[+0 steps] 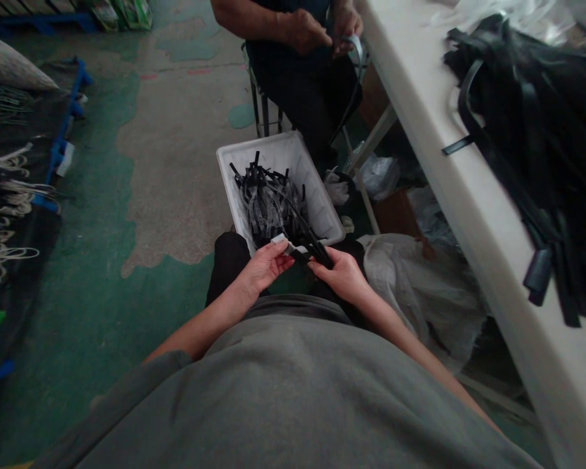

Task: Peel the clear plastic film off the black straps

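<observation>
My left hand [268,264] pinches a small white end piece [279,241] that sits on a black strip. Close beside it, my right hand [340,273] is closed around several black strips [317,247], whose far ends reach out over the white bin [322,210]. Inside that bin lies a heap of black and grey strips [264,205], tangled together. The bin stands just in front of my knees, under both hands. What the white piece is exactly, I cannot make out.
A pile of black strips [542,111] lies on the white table [449,202] to my right. Opposite me, a seated person's hands [317,32] hold a strip. Left are a blue pallet [58,150] with corded bundles; a whitish sack [405,280] lies beneath the table.
</observation>
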The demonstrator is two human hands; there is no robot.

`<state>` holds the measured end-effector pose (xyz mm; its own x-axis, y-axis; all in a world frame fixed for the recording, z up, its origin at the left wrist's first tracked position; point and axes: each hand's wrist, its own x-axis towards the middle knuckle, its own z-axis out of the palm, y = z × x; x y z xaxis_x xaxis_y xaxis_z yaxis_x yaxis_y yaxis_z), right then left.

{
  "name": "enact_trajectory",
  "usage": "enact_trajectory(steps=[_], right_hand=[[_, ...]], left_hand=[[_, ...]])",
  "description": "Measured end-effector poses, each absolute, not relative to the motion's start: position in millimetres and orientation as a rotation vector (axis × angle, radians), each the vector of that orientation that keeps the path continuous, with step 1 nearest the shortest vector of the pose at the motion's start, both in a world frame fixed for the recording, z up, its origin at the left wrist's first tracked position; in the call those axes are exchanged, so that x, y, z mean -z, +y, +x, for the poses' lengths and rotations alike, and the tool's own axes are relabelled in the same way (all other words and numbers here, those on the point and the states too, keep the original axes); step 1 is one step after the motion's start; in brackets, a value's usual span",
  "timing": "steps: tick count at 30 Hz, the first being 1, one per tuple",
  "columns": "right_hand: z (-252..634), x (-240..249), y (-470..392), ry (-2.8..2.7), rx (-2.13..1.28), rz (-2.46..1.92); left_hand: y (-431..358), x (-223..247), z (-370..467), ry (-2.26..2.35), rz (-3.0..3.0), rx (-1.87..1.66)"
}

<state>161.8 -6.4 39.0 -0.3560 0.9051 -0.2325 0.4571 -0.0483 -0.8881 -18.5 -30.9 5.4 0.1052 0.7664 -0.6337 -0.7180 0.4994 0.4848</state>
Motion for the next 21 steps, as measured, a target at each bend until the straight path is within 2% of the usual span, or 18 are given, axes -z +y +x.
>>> enact_trajectory(steps=[4,9,16,21], right_hand=[[160.7,-38.9,-1.3,-1.746,-1.399,-1.413],[180.4,-70.2,-10.2,-1.833,-1.603,-1.256],[169.3,-68.7,4.8,-1.83,-1.224,-1.363],[178.7,-79.3,1.3,-2.009,-1.298,-1.344]], left_hand=[[-28.8,-1.1,-4.5,1.023,0.158,-1.033],[-7.9,-10.9,-22.3,1.097,0.229,-1.108],[-4.8,-19.2,-1.3,0.932,0.274,-1.048],[0.0,-14.9,-11.8,0.996,0.233,-1.167]])
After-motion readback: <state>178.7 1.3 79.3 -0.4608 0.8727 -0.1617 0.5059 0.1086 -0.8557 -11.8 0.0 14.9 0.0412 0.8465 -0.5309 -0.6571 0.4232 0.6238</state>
